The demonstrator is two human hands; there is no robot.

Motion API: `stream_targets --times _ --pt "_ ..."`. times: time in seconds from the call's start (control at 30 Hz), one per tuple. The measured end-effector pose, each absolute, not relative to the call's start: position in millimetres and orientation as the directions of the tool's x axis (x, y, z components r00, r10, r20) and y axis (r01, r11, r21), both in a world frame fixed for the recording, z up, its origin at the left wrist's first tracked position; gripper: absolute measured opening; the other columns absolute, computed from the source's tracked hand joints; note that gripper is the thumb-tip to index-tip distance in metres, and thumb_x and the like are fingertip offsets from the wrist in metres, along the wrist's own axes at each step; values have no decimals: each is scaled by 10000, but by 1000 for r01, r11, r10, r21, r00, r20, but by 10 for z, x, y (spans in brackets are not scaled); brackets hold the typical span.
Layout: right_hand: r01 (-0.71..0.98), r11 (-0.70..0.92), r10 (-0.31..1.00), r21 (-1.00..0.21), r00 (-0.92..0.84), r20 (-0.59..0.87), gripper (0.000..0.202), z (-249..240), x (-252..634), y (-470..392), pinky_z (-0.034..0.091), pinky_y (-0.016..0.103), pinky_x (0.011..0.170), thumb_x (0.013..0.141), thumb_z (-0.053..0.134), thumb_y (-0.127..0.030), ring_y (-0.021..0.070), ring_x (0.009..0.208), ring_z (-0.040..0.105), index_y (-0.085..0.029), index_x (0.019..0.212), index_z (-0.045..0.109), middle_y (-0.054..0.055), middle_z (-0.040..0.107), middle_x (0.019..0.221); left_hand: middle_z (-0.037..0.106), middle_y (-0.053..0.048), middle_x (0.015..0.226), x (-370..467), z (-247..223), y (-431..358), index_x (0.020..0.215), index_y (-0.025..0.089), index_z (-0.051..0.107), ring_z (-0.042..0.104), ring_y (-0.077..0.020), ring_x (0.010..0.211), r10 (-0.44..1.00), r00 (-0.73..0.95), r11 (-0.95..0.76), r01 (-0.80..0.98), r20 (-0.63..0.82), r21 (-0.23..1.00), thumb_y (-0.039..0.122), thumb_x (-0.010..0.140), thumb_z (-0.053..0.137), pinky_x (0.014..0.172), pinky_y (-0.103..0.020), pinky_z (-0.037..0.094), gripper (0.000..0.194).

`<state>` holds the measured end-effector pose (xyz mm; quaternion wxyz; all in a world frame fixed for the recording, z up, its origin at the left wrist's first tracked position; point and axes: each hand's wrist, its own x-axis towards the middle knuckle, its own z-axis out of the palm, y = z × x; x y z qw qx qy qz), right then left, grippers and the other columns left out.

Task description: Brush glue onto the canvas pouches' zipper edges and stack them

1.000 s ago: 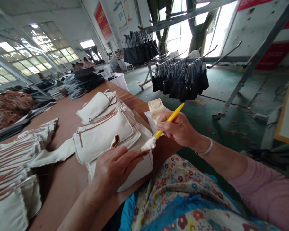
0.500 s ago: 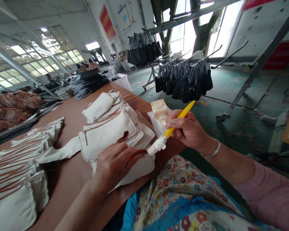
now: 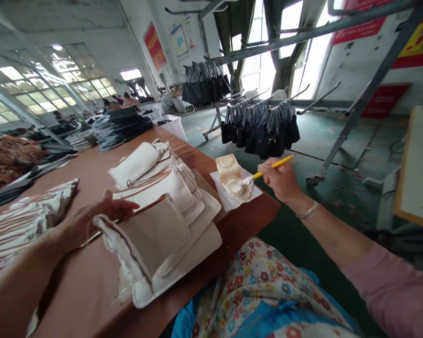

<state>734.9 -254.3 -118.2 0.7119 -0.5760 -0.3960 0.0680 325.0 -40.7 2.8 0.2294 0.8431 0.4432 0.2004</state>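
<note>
My right hand (image 3: 280,180) grips a yellow-handled brush (image 3: 282,161). Its white-coated bristles rest in white paste (image 3: 235,187) beside a cream-coloured block-like container (image 3: 227,168), on a white sheet (image 3: 219,193) at the table's edge. My left hand (image 3: 111,209) has its fingers stretched out, holding nothing visible. It hovers by the left edge of a cream bag piece (image 3: 158,230), whose raw seam and dark brown edging face me. That piece lies tilted on a stack of similar cream pieces (image 3: 176,188) with brown trim.
The brown table (image 3: 91,286) bears a row of cream pieces with brown strips (image 3: 28,223) at left. Farther back lie dark stacked bags (image 3: 123,123) and a brown bundle (image 3: 12,157). A metal rack (image 3: 352,112) with hanging black bags (image 3: 264,134) stands beyond.
My left hand has let go of the brown strip and moved left. The brush has gone from that strip to the paste. The front cream piece now lies turned, its seam edge toward me.
</note>
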Motion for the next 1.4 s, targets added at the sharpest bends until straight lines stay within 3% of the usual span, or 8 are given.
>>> stream_targets --times 0.1,0.3,0.5,0.67,0.77,1.0,1.23,1.4 --pt "602 108 632 -791 573 523 220 -1537 7396 -2232 428 276 567 850 578 -349 172 563 572 -191 707 633 14 620 598 766 -88 954 3080 -447 -265 1050 185 710 701 -293 909 898 417 -279 787 -140 550 769 791 456 794 -391 561 688" --pt "686 22 694 -727 513 505 211 -1911 7364 -1821 465 300 667 829 574 -348 210 663 642 -209 688 646 42 697 707 643 -182 1146 3154 -949 -141 1338 138 568 638 -339 1054 820 569 -572 817 56 78 601 851 451 953 -446 481 682" --pt "728 35 694 -685 475 541 254 -1911 7381 -1985 475 300 689 891 546 -380 216 706 655 -195 789 687 63 716 779 642 -165 1174 3166 -890 117 1167 175 672 605 -357 1084 800 599 -600 799 -42 -28 581 854 439 939 -437 449 564" --pt "753 85 732 -653 397 554 191 -1864 7252 -2277 465 297 649 869 596 -338 202 647 627 -207 755 675 45 701 733 686 -98 835 3235 -778 220 849 193 692 642 -287 801 787 584 -595 804 -199 7 594 821 478 665 -327 406 456" --pt "737 84 676 -671 452 581 212 -1853 7223 -2343 476 308 671 904 579 -349 212 677 635 -209 767 662 52 696 743 644 -44 683 3282 -761 79 728 196 663 610 -235 688 789 580 -564 815 -202 136 593 799 514 607 -292 367 430" --pt "717 75 653 -693 490 577 212 -1830 7131 -2352 441 313 634 886 607 -342 216 648 615 -208 731 656 41 670 708 708 -18 774 3373 -774 -629 945 178 722 622 -197 709 841 514 -320 723 -168 612 567 796 615 621 -255 431 430" --pt "365 368 657 -855 550 517 249 -1169 6530 -2423 383 265 506 914 635 -345 143 487 480 -203 710 609 -29 531 539 704 -47 884 3570 -788 -1133 1004 177 754 624 -186 782 817 576 -393 580 -19 714 553 849 620 648 -238 468 428" --pt "263 539 680 -800 425 598 193 -828 6080 -2416 368 265 498 898 639 -261 127 507 455 -202 718 606 -27 528 597 670 -50 889 3685 -748 -1332 1007 185 760 623 -180 789 747 664 -432 479 6 764 517 891 592 637 -229 485 390"
